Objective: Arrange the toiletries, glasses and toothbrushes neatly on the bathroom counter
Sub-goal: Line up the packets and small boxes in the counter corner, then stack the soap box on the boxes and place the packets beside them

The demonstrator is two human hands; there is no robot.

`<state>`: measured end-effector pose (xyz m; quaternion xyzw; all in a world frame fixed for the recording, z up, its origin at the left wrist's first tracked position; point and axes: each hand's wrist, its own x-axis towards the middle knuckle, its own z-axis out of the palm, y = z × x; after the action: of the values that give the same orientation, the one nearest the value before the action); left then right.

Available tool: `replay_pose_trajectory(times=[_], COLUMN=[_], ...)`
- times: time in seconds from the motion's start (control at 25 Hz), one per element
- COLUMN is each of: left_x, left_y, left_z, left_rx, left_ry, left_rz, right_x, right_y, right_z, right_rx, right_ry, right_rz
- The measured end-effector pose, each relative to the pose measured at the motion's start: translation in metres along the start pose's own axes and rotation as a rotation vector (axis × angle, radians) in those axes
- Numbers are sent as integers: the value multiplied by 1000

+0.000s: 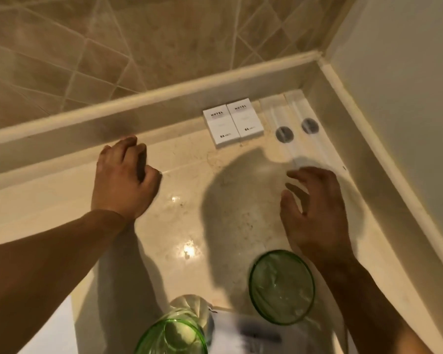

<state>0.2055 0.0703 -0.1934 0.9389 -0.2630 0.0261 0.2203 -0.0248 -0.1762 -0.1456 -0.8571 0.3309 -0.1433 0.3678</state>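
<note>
Neither grip holds anything clearly: right hand (315, 213) hovers spread near the wrapped toothbrushes (294, 129), left hand (124, 177) curled, perhaps around something dark. Boxes (232, 121) sit squared in the tabletop (184, 218) corner; green glasses (281, 287) wait nearer.

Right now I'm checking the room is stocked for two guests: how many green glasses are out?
2: one glass beside the right wrist, another at the bottom edge, partly cut off. More may sit outside the view.

lower glass (172, 338) cut off, packet (256, 333) perhaps blurred
</note>
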Motion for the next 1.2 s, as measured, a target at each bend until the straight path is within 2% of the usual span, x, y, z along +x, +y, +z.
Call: replay_pose_trajectory(times=[0.24, 0.4, 0.52, 0.72, 0.92, 1.08, 1.2], left_x=[-2, -5, -4, -10, -19, -36, -48], left_y=[0, 1, 3, 11, 21, 36, 42], left_z=[-2, -3, -6, -6, -12, -11, -21], left_rx=[-26, -21, -22, 54, 89, 101, 69], left_ry=[8, -19, -33, -55, -147, -170, -212], left_rz=[-6, -15, -20, 17, -30, -51, -61], right_x=[-94, -133, -147, -163, -164, -177, -200], right_y=[28, 30, 31, 37, 39, 32, 18], right_z=[-40, -43, -45, -57, -65, -66, -54], right_rx=[-205, -256, -303, -310, -222, -231, -142], right_ry=[126, 168, 132, 60, 73, 112, -58], right_rz=[321, 416, 482, 486, 480, 297, 87])
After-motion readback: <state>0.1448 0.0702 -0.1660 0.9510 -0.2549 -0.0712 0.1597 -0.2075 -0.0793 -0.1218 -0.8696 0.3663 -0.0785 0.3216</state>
